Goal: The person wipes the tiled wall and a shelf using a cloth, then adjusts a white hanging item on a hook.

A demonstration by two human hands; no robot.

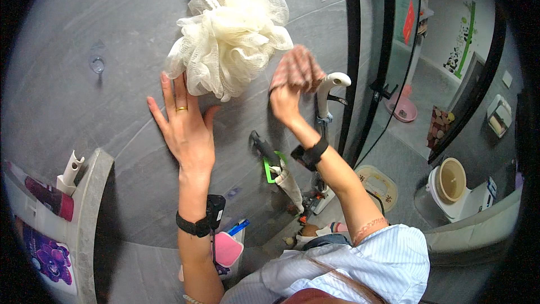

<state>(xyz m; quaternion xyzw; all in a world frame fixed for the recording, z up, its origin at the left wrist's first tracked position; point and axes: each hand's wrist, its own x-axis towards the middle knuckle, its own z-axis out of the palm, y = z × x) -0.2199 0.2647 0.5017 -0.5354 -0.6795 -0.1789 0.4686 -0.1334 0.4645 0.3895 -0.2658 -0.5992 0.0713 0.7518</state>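
My left hand [187, 128], with a gold ring on one finger, lies spread against the grey tiled wall [139, 38]. Its fingertips reach the lower edge of a cream mesh bath pouf [232, 38], which hangs by a white cord from a small hook. In my right hand [287, 99] is a bunched red-and-white checked cloth [297, 67], held at the wall to the right of the pouf. The cloth looks slightly blurred. Close beside it stands the white handle [333, 86] of an upright pole tool.
A clear adhesive hook [97, 64] is on the wall at left. Below it juts a stone-edged shelf [90, 219] with bottles. A black tool with a green frame [270, 164] hangs low on the wall. At right are a black-framed glass door [379, 93], a floor mat [375, 185] and a beige basin [451, 179].
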